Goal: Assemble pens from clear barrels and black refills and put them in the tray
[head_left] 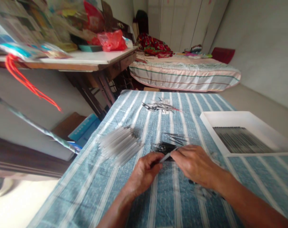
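Observation:
Between my hands is a slim grey translucent stick, like a pen barrel (pixel 167 156). My left hand (pixel 146 171) pinches its lower end, and my right hand (pixel 193 163) grips the upper end with bent fingers. Just beyond them lies a pile of thin black rods (pixel 166 147), with several loose rods (pixel 176 138) behind it. To the left, many pale grey translucent tubes (pixel 121 145) lie side by side in a blurred stack. Small clear and black pieces (pixel 203 191) are scattered under my right forearm, partly hidden by it.
A white tray (pixel 231 117) at the right holds a row of dark slim sticks (pixel 240 139). Farther back on the striped cloth (pixel 134 104) lies a small heap of thin parts (pixel 161 106). A cluttered side table (pixel 86 61) stands at the left, a bed (pixel 182 71) behind.

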